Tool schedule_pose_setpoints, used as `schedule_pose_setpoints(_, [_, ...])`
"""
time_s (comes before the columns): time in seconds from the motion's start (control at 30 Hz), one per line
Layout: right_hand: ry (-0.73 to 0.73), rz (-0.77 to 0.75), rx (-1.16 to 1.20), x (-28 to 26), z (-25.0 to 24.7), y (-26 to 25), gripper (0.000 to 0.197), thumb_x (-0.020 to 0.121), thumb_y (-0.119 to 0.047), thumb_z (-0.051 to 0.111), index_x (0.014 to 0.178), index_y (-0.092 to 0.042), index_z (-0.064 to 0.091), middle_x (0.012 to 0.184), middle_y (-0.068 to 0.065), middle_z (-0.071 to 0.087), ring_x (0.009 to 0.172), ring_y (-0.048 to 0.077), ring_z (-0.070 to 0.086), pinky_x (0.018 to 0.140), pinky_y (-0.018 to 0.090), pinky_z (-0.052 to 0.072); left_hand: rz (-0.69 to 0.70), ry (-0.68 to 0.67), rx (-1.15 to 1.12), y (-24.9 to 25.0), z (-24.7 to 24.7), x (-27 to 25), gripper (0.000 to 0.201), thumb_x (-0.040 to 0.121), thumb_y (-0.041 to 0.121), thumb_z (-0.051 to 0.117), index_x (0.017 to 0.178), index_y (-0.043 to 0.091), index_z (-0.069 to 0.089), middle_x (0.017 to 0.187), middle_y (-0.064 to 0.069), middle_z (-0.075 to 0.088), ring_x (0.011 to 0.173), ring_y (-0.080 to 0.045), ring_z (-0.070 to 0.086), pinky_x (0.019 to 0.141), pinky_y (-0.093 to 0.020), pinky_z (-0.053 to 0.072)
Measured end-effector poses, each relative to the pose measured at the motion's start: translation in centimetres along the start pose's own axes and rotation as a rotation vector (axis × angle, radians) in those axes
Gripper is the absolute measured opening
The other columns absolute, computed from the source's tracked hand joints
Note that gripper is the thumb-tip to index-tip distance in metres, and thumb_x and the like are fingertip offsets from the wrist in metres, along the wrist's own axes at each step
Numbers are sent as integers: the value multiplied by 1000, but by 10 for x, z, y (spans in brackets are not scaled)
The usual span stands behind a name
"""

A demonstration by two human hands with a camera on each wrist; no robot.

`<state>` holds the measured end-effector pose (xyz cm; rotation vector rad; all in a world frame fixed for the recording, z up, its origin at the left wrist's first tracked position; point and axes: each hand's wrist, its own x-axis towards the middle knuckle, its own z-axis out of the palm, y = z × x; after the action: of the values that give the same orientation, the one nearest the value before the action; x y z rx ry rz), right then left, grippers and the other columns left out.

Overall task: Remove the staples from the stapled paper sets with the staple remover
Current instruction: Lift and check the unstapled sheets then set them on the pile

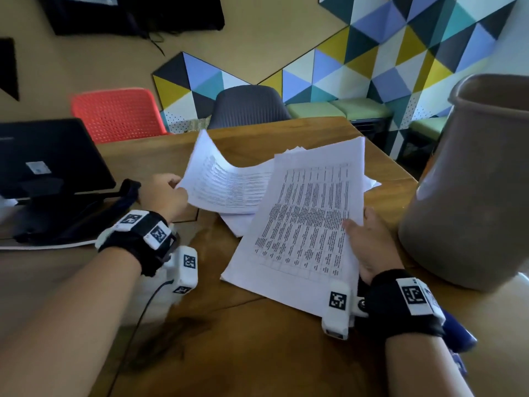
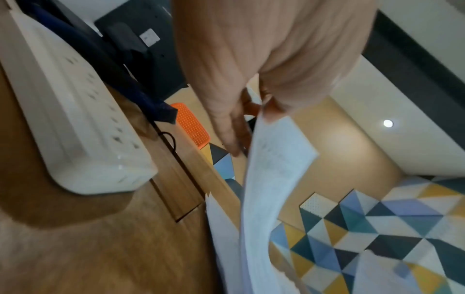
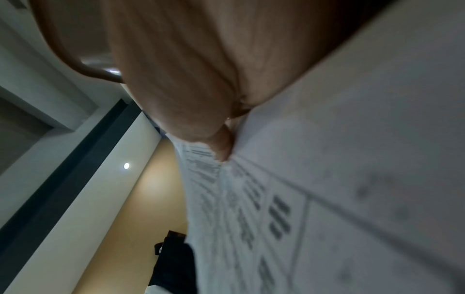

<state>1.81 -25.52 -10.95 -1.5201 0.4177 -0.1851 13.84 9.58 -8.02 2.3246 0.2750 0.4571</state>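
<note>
My left hand [image 1: 167,193] pinches the near corner of a curved printed sheet [image 1: 226,184] and lifts it off the table. In the left wrist view the same sheet [image 2: 274,159] hangs from my left hand [image 2: 251,107], thumb and fingers closed on its edge. My right hand [image 1: 369,236] holds the right edge of a second printed paper set [image 1: 306,224], thumb on top; the right wrist view shows that paper [image 3: 339,179] held by my right hand [image 3: 221,147]. More white sheets [image 1: 237,224] lie underneath. A blue object [image 1: 458,333], partly hidden by my right wrist, lies on the table.
A large grey-brown jug [image 1: 472,181] stands close on the right. A dark monitor [image 1: 48,159] and a white power strip [image 2: 75,111] sit at the left. The wooden table [image 1: 257,353] extends toward me; a red chair [image 1: 117,113] and a grey chair [image 1: 249,107] stand behind.
</note>
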Motion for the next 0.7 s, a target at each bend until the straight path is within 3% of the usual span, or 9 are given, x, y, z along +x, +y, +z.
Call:
schedule_pose_setpoints(0.1, [9, -113, 68, -6, 0, -5, 21, 107, -14, 53, 113, -31, 64, 114, 3, 76, 99, 22, 76, 85, 49, 63, 5, 60, -494, 8, -22, -9, 21, 85, 22, 55, 92, 18, 73, 91, -8, 75, 85, -31, 71, 82, -52, 62])
schedule_pose_setpoints(0.17, [-29, -226, 94, -12, 2, -9, 24, 109, -16, 51, 117, -33, 65, 113, -3, 77, 101, 16, 77, 82, 41, 64, 63, 43, -637, 20, -35, -15, 21, 99, 23, 51, 96, 28, 71, 97, -5, 74, 83, -25, 71, 83, -52, 61])
schedule_pose_setpoints(0.23, [-8, -325, 87, -17, 1, -14, 26, 110, -16, 49, 122, -33, 64, 114, -6, 77, 102, 12, 76, 81, 35, 64, 229, 152, -565, 30, -52, -20, 20, 101, 27, 48, 94, 37, 64, 91, 5, 69, 75, -12, 65, 77, -44, 57])
schedule_pose_setpoints(0.3, [106, -395, 51, -15, -3, -13, 30, 109, -19, 49, 117, -44, 65, 115, -5, 76, 104, 13, 75, 85, 37, 62, 411, 318, -487, 36, -73, -17, 14, 102, 24, 45, 101, 27, 59, 87, 10, 58, 73, 3, 53, 75, -30, 47])
schedule_pose_setpoints(0.37, [264, -403, 42, -9, -8, -9, 33, 107, -19, 49, 114, -48, 65, 119, -4, 72, 109, 18, 72, 93, 39, 57, 533, 458, -456, 47, -96, -17, 14, 106, 25, 42, 103, 22, 55, 83, 16, 49, 72, 7, 47, 72, -18, 40])
schedule_pose_setpoints(0.4, [347, -407, 13, -6, -11, -6, 33, 105, -18, 49, 123, -41, 65, 123, -1, 70, 114, 21, 69, 98, 39, 54, 569, 492, -440, 55, -107, -17, 14, 108, 28, 41, 101, 28, 52, 81, 16, 48, 70, 7, 47, 70, -16, 39])
schedule_pose_setpoints(0.5, [469, -395, -109, -1, -16, -2, 38, 105, -15, 48, 141, -16, 58, 137, 10, 65, 126, 28, 61, 110, 41, 46, 637, 499, -373, 74, -132, -17, 17, 109, 32, 39, 98, 43, 44, 87, 18, 51, 81, -5, 53, 77, -18, 42])
schedule_pose_setpoints(0.63, [363, -399, -35, -1, -11, -6, 27, 100, -28, 49, 117, -41, 65, 119, 1, 71, 112, 27, 69, 104, 54, 54, 641, 388, -343, 82, -130, -17, 14, 108, 28, 42, 101, 37, 50, 92, 4, 57, 80, -6, 53, 73, -16, 43])
schedule_pose_setpoints(0.7, [211, -408, 30, -4, -4, -11, 25, 105, -22, 52, 111, -41, 66, 109, -4, 76, 101, 19, 75, 88, 46, 64, 583, 276, -324, 84, -115, -19, 13, 109, 27, 42, 108, 26, 55, 91, 3, 57, 70, 2, 50, 63, -13, 42])
